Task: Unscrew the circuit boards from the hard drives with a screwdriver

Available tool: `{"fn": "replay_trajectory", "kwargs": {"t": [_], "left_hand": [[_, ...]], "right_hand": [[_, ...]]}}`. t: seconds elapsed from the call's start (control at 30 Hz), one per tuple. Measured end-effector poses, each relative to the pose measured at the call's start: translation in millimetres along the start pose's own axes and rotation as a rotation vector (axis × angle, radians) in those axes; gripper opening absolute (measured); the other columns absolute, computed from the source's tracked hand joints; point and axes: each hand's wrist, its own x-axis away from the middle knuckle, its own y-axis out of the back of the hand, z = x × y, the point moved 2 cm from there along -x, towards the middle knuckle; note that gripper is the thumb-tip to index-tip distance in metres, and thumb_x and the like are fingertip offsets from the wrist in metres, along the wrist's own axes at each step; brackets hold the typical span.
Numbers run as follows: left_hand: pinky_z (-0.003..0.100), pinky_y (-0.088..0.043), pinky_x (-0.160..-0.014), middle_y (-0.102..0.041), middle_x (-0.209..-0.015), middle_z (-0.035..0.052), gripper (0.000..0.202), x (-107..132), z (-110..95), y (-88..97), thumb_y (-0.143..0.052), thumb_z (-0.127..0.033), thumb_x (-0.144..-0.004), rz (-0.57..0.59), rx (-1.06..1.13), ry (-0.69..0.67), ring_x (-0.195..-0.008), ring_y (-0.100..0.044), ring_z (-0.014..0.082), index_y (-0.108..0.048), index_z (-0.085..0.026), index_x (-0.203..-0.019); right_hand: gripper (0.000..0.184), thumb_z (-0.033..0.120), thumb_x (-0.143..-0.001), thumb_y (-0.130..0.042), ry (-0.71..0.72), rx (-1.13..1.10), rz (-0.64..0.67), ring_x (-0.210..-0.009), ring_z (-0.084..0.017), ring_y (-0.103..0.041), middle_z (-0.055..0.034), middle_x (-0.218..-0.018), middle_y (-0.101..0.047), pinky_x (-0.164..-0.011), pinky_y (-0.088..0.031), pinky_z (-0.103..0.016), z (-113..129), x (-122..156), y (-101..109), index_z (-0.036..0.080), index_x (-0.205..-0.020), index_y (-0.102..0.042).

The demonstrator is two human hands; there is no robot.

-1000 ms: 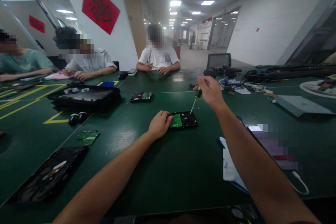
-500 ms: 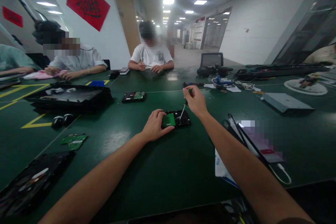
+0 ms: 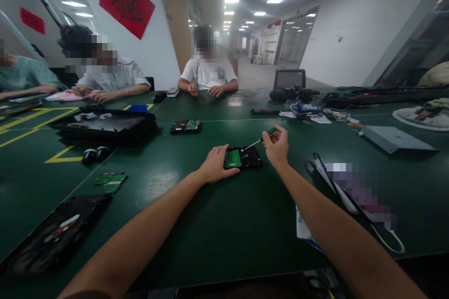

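Note:
A black hard drive with a green circuit board lies on the green table in front of me. My left hand grips its left end, thumb along the near edge and fingers over the far edge. In my right hand, just right of the drive, is a screwdriver with a dark and yellow handle. Its thin shaft slants down to the left, the tip over the drive's far edge near the board. I cannot tell whether the tip touches.
Another hard drive lies farther back. At left are a black tray, a loose green board and a large black drive. A grey metal box and a cabled device lie right. Several people sit across the table.
My right hand has tilted the screwdriver from steep to nearly flat, and its tip has shifted toward the drive's far edge. My left hand keeps its hold. The whole view has shifted slightly.

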Motion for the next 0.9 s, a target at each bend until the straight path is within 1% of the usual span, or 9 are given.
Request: {"fn": "replay_trajectory", "kwargs": {"t": [0.07,0.2,0.37,0.5,0.57,0.63,0.73,0.8,0.9], "left_hand": [[0.052,-0.032,-0.121,-0.045,-0.154,0.0203,0.105,-1,1,1.7,-0.072,-0.071,-0.076,0.008,0.016,-0.006,-0.143,-0.040,0.0372,-0.035,-0.014,-0.156],[0.049,-0.034,-0.120,-0.047,-0.151,0.0200,0.103,-3,1,4.0,-0.076,-0.066,-0.074,0.014,0.044,-0.026,-0.143,-0.041,0.0355,-0.037,-0.013,-0.153],[0.047,-0.035,-0.120,-0.047,-0.150,0.0198,0.101,0,-3,7.5,-0.076,-0.063,-0.075,0.029,0.063,-0.064,-0.142,-0.042,0.0345,-0.037,-0.012,-0.153],[0.048,-0.036,-0.120,-0.048,-0.150,0.0186,0.101,0,-10,7.3,-0.078,-0.063,-0.075,0.063,0.080,-0.106,-0.141,-0.044,0.0345,-0.037,-0.014,-0.154],[0.050,-0.037,-0.119,-0.049,-0.150,0.0180,0.103,-2,-14,4.1,-0.079,-0.064,-0.072,0.069,0.097,-0.116,-0.141,-0.045,0.0351,-0.038,-0.015,-0.154],[0.051,-0.037,-0.118,-0.049,-0.150,0.0181,0.106,-7,-18,-0.6,-0.081,-0.066,-0.071,0.077,0.112,-0.134,-0.140,-0.045,0.0357,-0.038,-0.015,-0.154],[0.051,-0.038,-0.118,-0.050,-0.150,0.0180,0.107,-15,-23,-6.9,-0.081,-0.067,-0.070,0.088,0.131,-0.170,-0.140,-0.046,0.0360,-0.039,-0.015,-0.153],[0.051,-0.039,-0.118,-0.050,-0.151,0.0179,0.106,-20,-25,-9.7,-0.080,-0.068,-0.071,0.094,0.139,-0.181,-0.141,-0.046,0.0360,-0.039,-0.015,-0.154],[0.052,-0.039,-0.118,-0.048,-0.152,0.0184,0.106,-26,-26,-13.0,-0.079,-0.068,-0.073,0.103,0.144,-0.191,-0.142,-0.045,0.0357,-0.036,-0.015,-0.155]], "right_hand": [[0.064,0.050,-0.096,-0.050,-0.012,-0.100,-0.106,-0.099,-0.025,-0.071,-0.0168,-0.121,-0.068,-0.084,-0.056,-0.035,-4,3,1,0.016,-0.147,-0.033],[0.057,0.049,-0.096,-0.050,0.038,-0.087,-0.157,-0.093,-0.024,-0.070,-0.0147,-0.115,-0.068,-0.084,-0.056,-0.034,1,13,6,0.018,-0.141,-0.034],[0.057,0.046,-0.097,-0.048,0.218,-0.084,-0.183,-0.091,-0.024,-0.070,-0.0181,-0.127,-0.061,-0.082,-0.057,-0.037,11,23,16,0.018,-0.145,-0.032],[0.053,0.042,-0.094,-0.055,0.351,-0.049,-0.222,-0.095,-0.025,-0.069,-0.0175,-0.135,-0.058,-0.087,-0.058,-0.041,4,19,17,0.020,-0.141,-0.042],[0.050,0.040,-0.094,-0.058,0.422,-0.100,-0.289,-0.091,-0.024,-0.070,-0.0145,-0.124,-0.065,-0.084,-0.060,-0.042,-1,15,15,0.021,-0.138,-0.044],[0.050,0.039,-0.094,-0.060,0.488,-0.171,-0.317,-0.085,-0.022,-0.071,-0.0108,-0.112,-0.070,-0.077,-0.061,-0.039,-5,10,12,0.022,-0.137,-0.043],[0.052,0.040,-0.095,-0.062,0.502,-0.206,-0.361,-0.076,-0.020,-0.071,-0.0091,-0.104,-0.071,-0.069,-0.061,-0.034,-10,5,10,0.022,-0.139,-0.040],[0.054,0.043,-0.096,-0.062,0.496,-0.179,-0.373,-0.073,-0.019,-0.070,-0.0108,-0.108,-0.070,-0.066,-0.061,-0.034,-12,3,11,0.022,-0.141,-0.039],[0.058,0.046,-0.098,-0.059,0.522,-0.126,-0.354,-0.084,-0.023,-0.071,-0.0161,-0.124,-0.065,-0.070,-0.062,-0.039,-13,1,15,0.023,-0.146,-0.037]]}}
